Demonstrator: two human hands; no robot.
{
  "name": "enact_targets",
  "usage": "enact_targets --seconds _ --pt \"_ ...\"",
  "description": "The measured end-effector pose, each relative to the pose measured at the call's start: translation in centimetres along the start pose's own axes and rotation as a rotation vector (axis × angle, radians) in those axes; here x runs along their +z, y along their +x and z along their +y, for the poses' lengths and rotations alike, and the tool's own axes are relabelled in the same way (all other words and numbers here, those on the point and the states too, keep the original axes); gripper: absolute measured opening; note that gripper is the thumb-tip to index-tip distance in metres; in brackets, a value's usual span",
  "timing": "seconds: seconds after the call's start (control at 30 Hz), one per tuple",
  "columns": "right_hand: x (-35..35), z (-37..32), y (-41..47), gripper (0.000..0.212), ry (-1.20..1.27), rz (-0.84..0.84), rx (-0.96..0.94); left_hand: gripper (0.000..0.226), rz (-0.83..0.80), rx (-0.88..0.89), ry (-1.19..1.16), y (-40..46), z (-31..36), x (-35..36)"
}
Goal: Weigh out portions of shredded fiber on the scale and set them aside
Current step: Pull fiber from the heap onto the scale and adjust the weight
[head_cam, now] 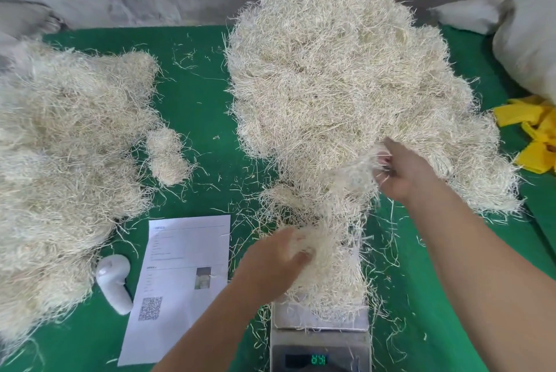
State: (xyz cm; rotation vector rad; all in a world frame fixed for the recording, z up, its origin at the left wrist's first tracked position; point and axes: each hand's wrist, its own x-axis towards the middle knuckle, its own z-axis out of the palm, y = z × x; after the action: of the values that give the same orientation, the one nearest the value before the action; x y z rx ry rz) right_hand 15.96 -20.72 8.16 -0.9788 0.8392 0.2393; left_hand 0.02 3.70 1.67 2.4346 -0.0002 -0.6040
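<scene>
A silver scale [320, 341] with a lit green display sits at the bottom centre, and a heap of pale shredded fiber [334, 269] lies on its platform. My left hand [279, 260] rests on the left side of that heap with its fingers in the strands. My right hand [403, 173] pinches a tuft of fiber [358, 176] at the near edge of the big fiber pile [340, 77] behind the scale. A second large mass of fiber [63, 161] covers the left of the green table, with a small clump [165, 155] beside it.
A printed sheet with a QR code [180, 281] lies left of the scale, next to a white curved object [115, 281]. Yellow strips [532, 131] and a white sack [526, 37] lie at the right edge. Loose strands litter the green mat [204, 95].
</scene>
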Motion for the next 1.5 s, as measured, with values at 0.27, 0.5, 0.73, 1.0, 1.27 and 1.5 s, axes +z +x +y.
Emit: enact_targets --seconds 0.27,0.5,0.73,1.0,1.27,1.5 --pt "3.2 2.3 -7.5 0.038 -0.099 -0.477 0.145 0.071 0.382 0.199 -0.533 3.6 6.7 -1.2" --pt "1.9 -1.0 -8.9 0.024 0.135 -0.458 0.154 0.022 0.196 0.273 -0.063 2.7 4.2 -0.6" --pt "2.0 -1.6 -9.2 0.021 0.078 -0.311 0.164 0.020 0.172 0.122 -0.055 2.4 0.8 1.1" --pt "1.5 4.1 -11.4 0.047 -1.352 -0.496 -0.239 0.024 0.326 0.074 0.032 5.8 0.9 -4.1" --pt "0.4 3.6 -12.4 0.044 -1.664 -0.607 -0.291 0.034 0.376 -0.057 0.153 6.9 -2.6 -5.5" --pt "1.1 0.6 -10.9 0.053 -1.160 -0.446 -0.460 0.027 0.284 0.092 -0.404 4.8 0.0 -3.6"
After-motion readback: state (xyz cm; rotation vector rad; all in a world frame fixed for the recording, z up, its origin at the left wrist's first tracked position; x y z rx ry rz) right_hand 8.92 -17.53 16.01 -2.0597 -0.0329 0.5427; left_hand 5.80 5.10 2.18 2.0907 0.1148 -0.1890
